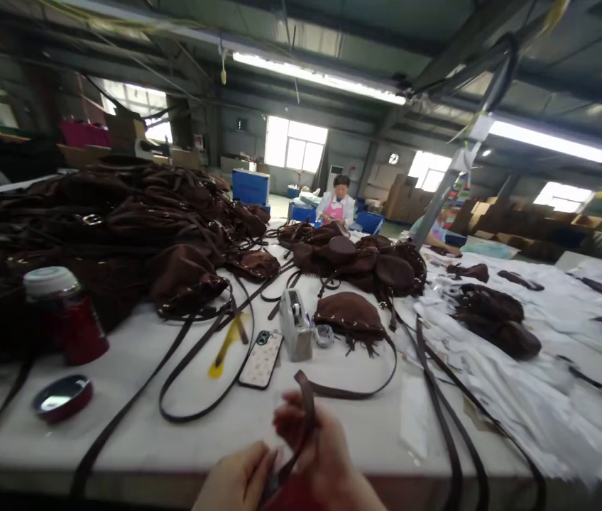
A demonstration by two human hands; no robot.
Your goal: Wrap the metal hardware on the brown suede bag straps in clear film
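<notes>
At the table's front edge, my left hand (237,479) pinches a dark brown bag strap (307,408) low down. My right hand (325,443) is curled around the same strap higher up, its fingers slightly blurred. The strap's upper bend stands above my right hand, where another length of strap runs towards a small brown drawstring bag (348,316); whether they join is unclear. Beyond my hands lie a phone in a patterned case (261,360) and a grey tape dispenser (295,326), with a clear tape roll (324,336) beside it.
Brown bags form a large pile (135,213) at left and another heap (354,259) ahead. A lidded jar (67,316) and round dish (63,397) stand left. White wrapping sheets (493,397) cover the right side. Straps hang over the front edge. A co-worker (337,204) sits opposite.
</notes>
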